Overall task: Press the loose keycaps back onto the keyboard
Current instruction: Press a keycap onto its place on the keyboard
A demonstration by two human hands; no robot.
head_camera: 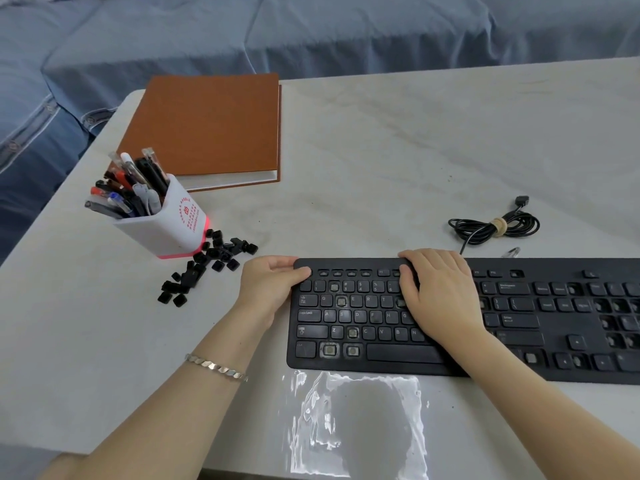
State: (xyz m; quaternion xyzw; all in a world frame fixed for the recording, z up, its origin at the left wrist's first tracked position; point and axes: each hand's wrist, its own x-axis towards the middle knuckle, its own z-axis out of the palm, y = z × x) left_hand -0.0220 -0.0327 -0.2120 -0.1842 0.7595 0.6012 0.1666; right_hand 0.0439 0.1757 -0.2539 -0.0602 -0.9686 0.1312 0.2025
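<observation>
The keyboard (398, 353) is black with white legends; its bare sockets show grey. The loose keycaps (207, 265) are black. The desk (381, 150) is off-white with faint brownish streaks. The notebook (207, 126) is rust-brown with white page edges, the pen cup (176, 223) white with red lettering and a pink-red base

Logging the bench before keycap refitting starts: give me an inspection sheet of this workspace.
Surface: pale table, faintly stained.
Job's things: black keyboard, several bare sockets; loose keycaps heaped left of it.
Clutter: pen cup, brown notebook, clear plastic bag.
Grips: left hand grips keyboard's left corner; right hand rests on its keys.
Cables: black cable, coiled and tied, behind keyboard.
Surroundings: blue cloth beyond table.
</observation>
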